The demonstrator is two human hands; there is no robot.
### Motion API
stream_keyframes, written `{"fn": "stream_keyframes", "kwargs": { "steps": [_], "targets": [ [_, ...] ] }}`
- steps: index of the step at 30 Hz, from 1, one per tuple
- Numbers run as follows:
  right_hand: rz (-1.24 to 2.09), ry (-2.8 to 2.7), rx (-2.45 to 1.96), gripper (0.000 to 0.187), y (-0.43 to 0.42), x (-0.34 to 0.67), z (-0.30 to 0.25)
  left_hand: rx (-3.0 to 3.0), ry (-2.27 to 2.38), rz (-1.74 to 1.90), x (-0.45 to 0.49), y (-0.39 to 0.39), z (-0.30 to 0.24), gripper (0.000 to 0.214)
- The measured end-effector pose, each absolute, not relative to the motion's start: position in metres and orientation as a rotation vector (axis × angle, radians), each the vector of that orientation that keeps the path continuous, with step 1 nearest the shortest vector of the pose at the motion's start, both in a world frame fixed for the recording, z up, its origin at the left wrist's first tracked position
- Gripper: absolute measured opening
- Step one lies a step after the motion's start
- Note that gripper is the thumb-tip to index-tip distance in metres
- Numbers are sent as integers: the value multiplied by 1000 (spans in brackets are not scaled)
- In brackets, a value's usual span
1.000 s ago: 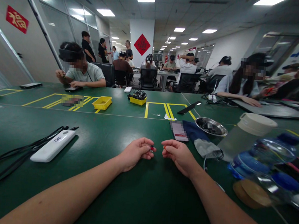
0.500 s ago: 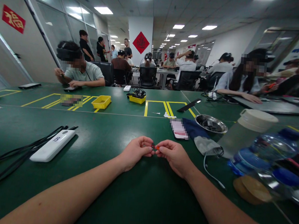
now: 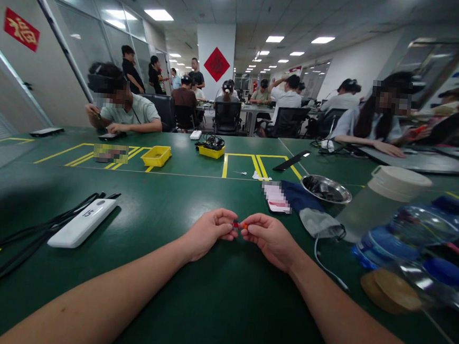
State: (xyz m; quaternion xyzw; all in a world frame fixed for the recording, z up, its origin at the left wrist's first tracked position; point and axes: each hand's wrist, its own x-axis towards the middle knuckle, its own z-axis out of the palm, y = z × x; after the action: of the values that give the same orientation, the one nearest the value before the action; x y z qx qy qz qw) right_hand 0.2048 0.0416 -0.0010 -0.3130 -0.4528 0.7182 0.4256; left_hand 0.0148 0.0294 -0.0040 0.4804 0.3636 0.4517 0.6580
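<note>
Above the green table (image 3: 156, 293), my left hand (image 3: 214, 230) pinches a tiny dark and red piece (image 3: 236, 225) between thumb and fingers. Opposite it, my right hand (image 3: 269, 235) has its fingertips closed on a small orange piece (image 3: 245, 226). The fingertips of both hands are very close together. Fingers cover most of both pieces, so I cannot make out their kind. A phone (image 3: 277, 197) lies just beyond my right hand, beside a dark blue and grey pouch (image 3: 309, 210).
A white power bank (image 3: 84, 223) with black cables lies at left. To the right stand a steel bowl (image 3: 326, 189), a lidded tumbler (image 3: 386, 205) and a blue-labelled bottle (image 3: 407, 233). Yellow trays (image 3: 156, 156) sit farther back. Co-workers (image 3: 123, 105) sit across the table.
My two hands have drawn very slightly apart, and more red shows on the piece in my left fingers. The view has shifted a little.
</note>
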Motion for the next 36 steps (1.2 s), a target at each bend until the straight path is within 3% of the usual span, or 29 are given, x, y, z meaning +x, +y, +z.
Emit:
{"fn": "stream_keyframes", "kwargs": {
  "steps": [36],
  "targets": [
    [1672,-1311,-828,25,38,201,-3,1215,880,1021,18,26,-1,29]
  ]
}}
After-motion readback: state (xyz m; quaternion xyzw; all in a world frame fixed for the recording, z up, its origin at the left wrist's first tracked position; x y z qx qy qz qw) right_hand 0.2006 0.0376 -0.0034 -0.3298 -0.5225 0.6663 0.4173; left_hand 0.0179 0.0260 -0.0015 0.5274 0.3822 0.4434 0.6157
